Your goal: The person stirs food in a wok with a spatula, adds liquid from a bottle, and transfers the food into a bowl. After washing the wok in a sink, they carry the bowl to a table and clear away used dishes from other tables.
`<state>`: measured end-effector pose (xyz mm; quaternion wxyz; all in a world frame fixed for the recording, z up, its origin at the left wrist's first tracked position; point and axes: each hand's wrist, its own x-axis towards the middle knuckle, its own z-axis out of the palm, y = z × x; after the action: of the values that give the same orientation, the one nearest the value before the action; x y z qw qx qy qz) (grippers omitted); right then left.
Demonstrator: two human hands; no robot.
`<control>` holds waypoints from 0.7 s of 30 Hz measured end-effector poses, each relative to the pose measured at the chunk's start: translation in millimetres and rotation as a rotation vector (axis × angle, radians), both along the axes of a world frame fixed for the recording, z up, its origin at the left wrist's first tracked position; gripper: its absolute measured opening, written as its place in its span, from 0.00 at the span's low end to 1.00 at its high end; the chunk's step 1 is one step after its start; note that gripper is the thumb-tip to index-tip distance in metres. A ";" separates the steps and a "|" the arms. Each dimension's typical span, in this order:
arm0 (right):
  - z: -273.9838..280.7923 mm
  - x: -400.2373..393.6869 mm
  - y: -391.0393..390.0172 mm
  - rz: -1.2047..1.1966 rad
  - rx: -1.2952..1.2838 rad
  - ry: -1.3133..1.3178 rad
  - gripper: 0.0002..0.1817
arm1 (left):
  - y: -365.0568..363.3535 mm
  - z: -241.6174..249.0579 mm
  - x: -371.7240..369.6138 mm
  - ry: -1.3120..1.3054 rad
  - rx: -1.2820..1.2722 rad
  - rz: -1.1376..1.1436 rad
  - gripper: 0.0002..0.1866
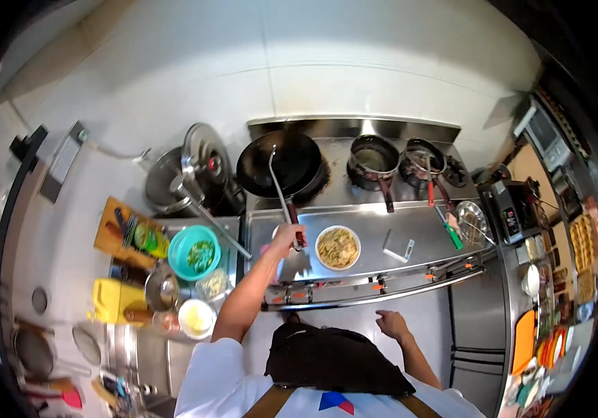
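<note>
My left hand point(287, 237) is closed around the dark handle of a black wok point(253, 164) on the stove. A long metal ladle point(276, 174) leans in the wok, its shaft running down along that handle close to my fingers. Just right of this hand, a white bowl of noodles point(338, 248) stands on the steel counter. My right hand point(391, 324) hangs in front of the counter edge, fingers partly spread, with nothing in it. Nearest above it is the counter front with its stove knobs; a small white digital scale point(398, 246) lies on the counter beyond.
Two saucepans point(374, 161) sit on the burners to the right, near a green-handled tool point(452, 235) and a wire strainer point(473, 221). At left are a large lidded pot point(166, 182), a turquoise bowl of chopped greens point(186, 268) and a yellow container point(114, 301). An orange board point(524, 341) stands far right.
</note>
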<state>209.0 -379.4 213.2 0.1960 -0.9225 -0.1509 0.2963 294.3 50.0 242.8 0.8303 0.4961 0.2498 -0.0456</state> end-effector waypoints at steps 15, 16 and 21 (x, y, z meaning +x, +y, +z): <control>-29.9 -29.9 32.6 -0.326 0.109 0.411 0.23 | 63.4 -23.3 61.4 0.138 -0.122 -0.219 0.42; -29.3 -25.0 36.4 -0.314 0.095 0.423 0.23 | 72.5 -30.5 53.4 0.124 -0.170 -0.200 0.45; -24.3 -21.8 43.9 -0.397 0.070 0.470 0.23 | 58.4 -90.9 -44.5 -0.053 0.178 0.211 0.29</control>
<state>187.2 -335.5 188.9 0.3113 -0.8329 0.0714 0.4519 249.8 108.4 151.9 0.7896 0.5398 0.2814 0.0773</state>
